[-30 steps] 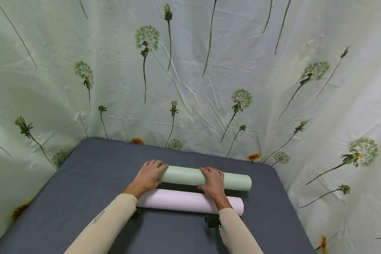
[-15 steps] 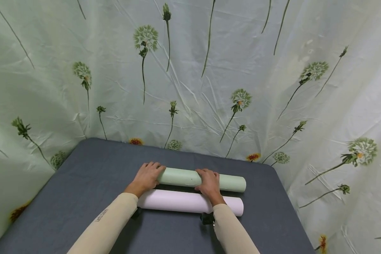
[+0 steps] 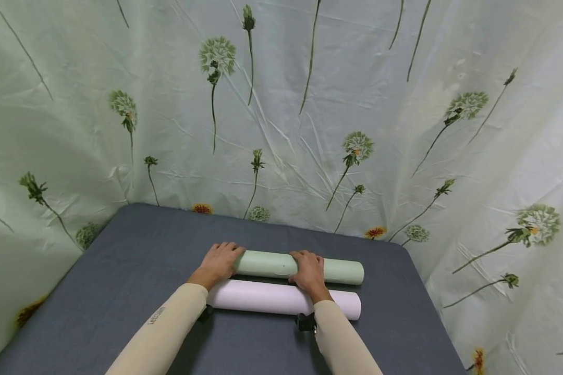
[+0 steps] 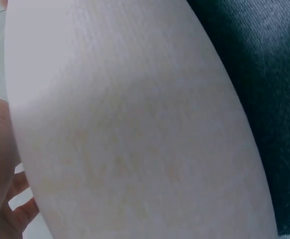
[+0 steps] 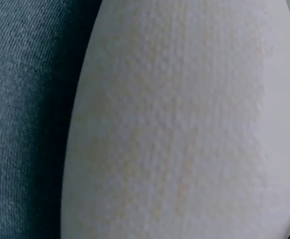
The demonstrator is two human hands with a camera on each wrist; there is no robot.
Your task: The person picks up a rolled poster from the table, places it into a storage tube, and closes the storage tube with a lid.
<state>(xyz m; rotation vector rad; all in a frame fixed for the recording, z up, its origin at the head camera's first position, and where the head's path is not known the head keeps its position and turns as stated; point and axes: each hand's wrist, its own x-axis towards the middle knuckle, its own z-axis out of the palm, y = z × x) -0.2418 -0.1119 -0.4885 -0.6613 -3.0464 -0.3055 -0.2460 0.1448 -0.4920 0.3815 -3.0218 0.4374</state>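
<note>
A pale green roll [image 3: 262, 264] lies crosswise on the dark grey cloth-covered table [image 3: 136, 245]. My left hand [image 3: 219, 263] grips its left end, fingers over the top. Further right along the same roll, my right hand [image 3: 308, 270] holds it with the thumb on the near side. Parallel and closer to me lies a pale pink roll [image 3: 262, 297], passing beneath both wrists. In the left wrist view a pale roll [image 4: 135, 124] fills most of the picture, with part of a hand at the left edge. Another close surface of a pale roll [image 5: 179, 124] fills the right wrist view.
A white curtain [image 3: 281, 125] printed with dandelions hangs behind and along both sides of the table. Dark wrist cameras [image 3: 305, 322] sit under the forearms, just in front of the pink roll.
The green roll has shifted slightly left and nearer to me, closer to the pink roll. My right hand moved left with it; the left hand came slightly nearer. Both hands keep their hold.
</note>
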